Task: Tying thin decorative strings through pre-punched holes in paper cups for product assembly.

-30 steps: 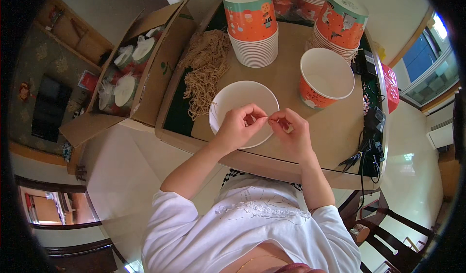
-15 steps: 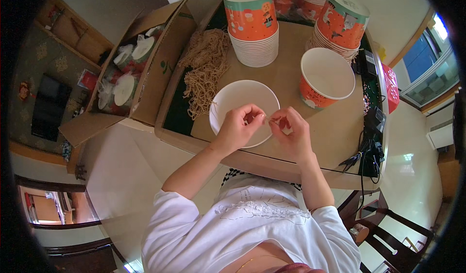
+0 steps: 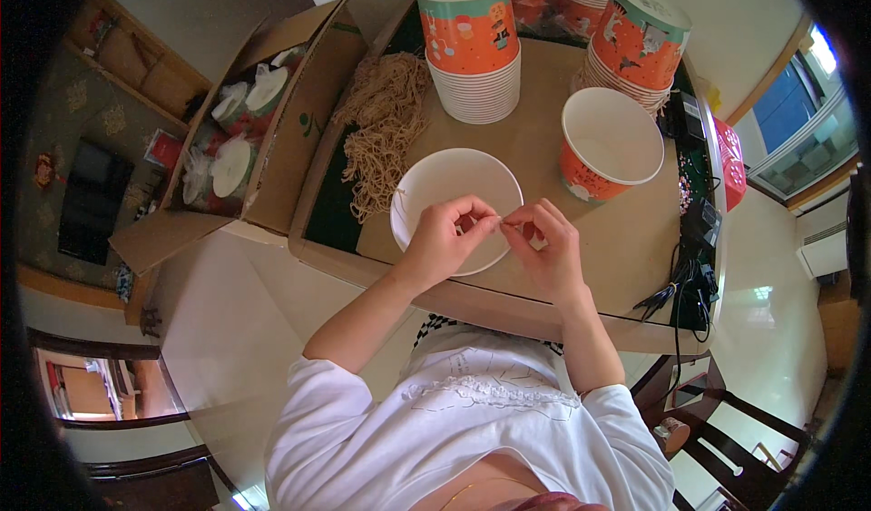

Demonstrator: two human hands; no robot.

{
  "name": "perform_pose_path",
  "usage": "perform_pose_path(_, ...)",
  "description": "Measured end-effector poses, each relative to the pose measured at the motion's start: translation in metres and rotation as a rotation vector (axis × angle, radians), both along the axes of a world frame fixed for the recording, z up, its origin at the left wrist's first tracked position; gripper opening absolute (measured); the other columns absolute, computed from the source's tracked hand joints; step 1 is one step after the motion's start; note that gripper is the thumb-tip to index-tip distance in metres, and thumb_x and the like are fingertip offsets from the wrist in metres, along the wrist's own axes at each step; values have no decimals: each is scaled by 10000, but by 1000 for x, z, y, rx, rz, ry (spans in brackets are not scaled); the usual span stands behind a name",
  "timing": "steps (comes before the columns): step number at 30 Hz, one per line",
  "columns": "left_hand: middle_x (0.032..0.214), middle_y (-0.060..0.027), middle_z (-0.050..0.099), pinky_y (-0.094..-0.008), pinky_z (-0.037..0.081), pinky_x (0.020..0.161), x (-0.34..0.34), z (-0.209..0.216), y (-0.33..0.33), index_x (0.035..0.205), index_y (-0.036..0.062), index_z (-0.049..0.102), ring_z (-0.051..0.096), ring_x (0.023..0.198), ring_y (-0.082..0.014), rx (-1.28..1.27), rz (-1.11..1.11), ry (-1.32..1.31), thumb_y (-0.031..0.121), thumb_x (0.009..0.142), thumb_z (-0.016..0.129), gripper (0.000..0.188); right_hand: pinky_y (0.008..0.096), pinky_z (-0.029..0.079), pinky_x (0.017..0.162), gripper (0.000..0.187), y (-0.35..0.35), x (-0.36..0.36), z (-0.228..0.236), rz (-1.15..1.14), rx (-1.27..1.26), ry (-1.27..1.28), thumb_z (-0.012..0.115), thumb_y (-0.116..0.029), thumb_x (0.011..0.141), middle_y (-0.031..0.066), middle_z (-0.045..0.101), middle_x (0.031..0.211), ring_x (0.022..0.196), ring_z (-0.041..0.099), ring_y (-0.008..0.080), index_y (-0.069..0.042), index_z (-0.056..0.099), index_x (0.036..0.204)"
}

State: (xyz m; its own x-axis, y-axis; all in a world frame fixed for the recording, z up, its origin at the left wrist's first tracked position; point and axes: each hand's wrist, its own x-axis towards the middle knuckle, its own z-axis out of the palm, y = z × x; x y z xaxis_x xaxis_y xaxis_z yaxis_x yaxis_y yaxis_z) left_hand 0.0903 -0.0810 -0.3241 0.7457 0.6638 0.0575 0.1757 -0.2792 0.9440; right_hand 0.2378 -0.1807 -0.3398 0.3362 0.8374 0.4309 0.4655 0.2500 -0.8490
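Note:
Over the near side of a white paper bucket [image 3: 461,168], my left hand [image 3: 451,230] and my right hand [image 3: 547,243] meet fingertip to fingertip. Both are closed in a pinch on a thin pale string [image 3: 500,223], mostly hidden by the fingers. A short beige end shows at the bucket's left rim. The bucket stands with its mouth up, its inside white. Left of it lies a loose heap of beige strings [image 3: 386,130]. Another paper bucket [image 3: 612,139], orange outside with a white inside, stands open to the right.
Upside-down stacks of orange and green paper buckets [image 3: 469,30] [image 3: 642,39] stand on the far side of the table [image 3: 535,280]. A cardboard box [image 3: 288,134] with bagged buckets is at the left. Black cables and adapters [image 3: 685,284] lie along the right edge, near a pink-red item [image 3: 729,162].
The fingertips of both hands have drawn slightly closer together, and the strand between them shows less. The buckets and strings stay where they were.

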Motion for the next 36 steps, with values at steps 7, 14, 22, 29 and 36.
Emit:
perform_pose_path(7,779,10,606,-203,438,590,2,1,-4,891,4,597,512,663,-30,68,51,-14,105,912,605,104,279,483,559,76,0,0,-1,20,-22,-10,675,-1,801,92,591,794,626,586,170,-12,631,863)
perform_pose_path(14,764,-76,595,-311,465,567,5,6,-12,889,23,540,577,616,-192,488,72,4,105,892,590,96,281,493,566,67,-3,0,-1,-1,-7,-44,654,21,805,104,584,783,650,612,198,-9,630,860)
perform_pose_path(22,778,-46,603,-340,496,586,-5,26,-5,976,93,581,641,697,-233,528,10,174,127,854,633,136,263,485,581,72,-7,4,-3,-12,-52,40,648,29,810,100,611,811,700,618,164,0,633,874)
perform_pose_path(29,805,-89,612,-341,495,618,-7,27,-17,886,32,616,631,693,-240,420,1,119,101,845,633,83,237,419,573,71,-10,-7,0,-2,-20,126,666,6,806,44,596,748,644,531,103,-15,637,867)
perform_pose_path(36,790,-96,610,-329,482,628,-4,14,-37,873,19,586,611,672,-230,251,17,-67,72,850,621,67,252,435,567,78,-18,-3,-2,-61,4,5,668,21,784,65,596,751,615,519,130,-7,624,841)
